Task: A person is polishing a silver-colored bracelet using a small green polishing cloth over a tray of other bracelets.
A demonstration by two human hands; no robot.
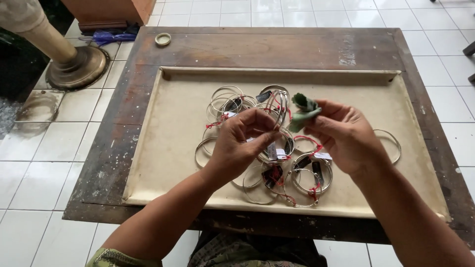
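Note:
My left hand (242, 141) pinches a thin silver bangle (283, 111) upright above the tray. My right hand (341, 136) grips a crumpled green cloth (303, 111) pressed against that bangle. Under both hands lies a heap of several silver bangles (267, 143) with red strings and small black and white tags. One loose bangle (391, 143) rests to the right, partly hidden behind my right hand.
A cream tray (173, 123) with a raised rim sits on a worn dark wooden table (237, 47). A small round lid (163, 39) lies at the table's far left corner. A pillar with a round brass base (76, 66) stands on the white tiled floor at left.

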